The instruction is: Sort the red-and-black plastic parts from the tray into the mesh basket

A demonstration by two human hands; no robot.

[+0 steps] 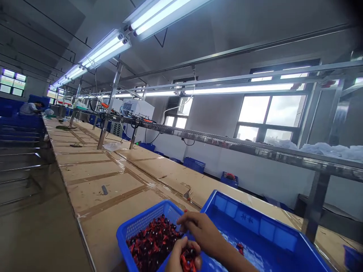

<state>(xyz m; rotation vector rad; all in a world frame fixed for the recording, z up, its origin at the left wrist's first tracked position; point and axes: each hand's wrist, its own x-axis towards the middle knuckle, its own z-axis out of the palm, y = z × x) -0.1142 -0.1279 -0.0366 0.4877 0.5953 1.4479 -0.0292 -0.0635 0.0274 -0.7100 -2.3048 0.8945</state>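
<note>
My left hand [181,258], low in the view, is curled around a cluster of small red-and-black parts [188,260]. Glossy dark round pieces and thin red pieces show between its fingers. Just above it, my right hand [197,226] reaches in from the right over the rim of a blue perforated basket [121,234]. Its fingers are bent together, and what they hold, if anything, is hidden. A heap of the same small red-and-black parts [153,240] lies in the basket. To the right is a larger blue bin [278,234] with one red part [240,248] and clear plastic inside.
A long cardboard-covered workbench [107,185] runs away to the left, with a small grey flat piece [104,189] on it. A metal shelf [227,145] on posts stands over the bench. Blue crates [194,164] sit behind it. A person [30,108] sits far left.
</note>
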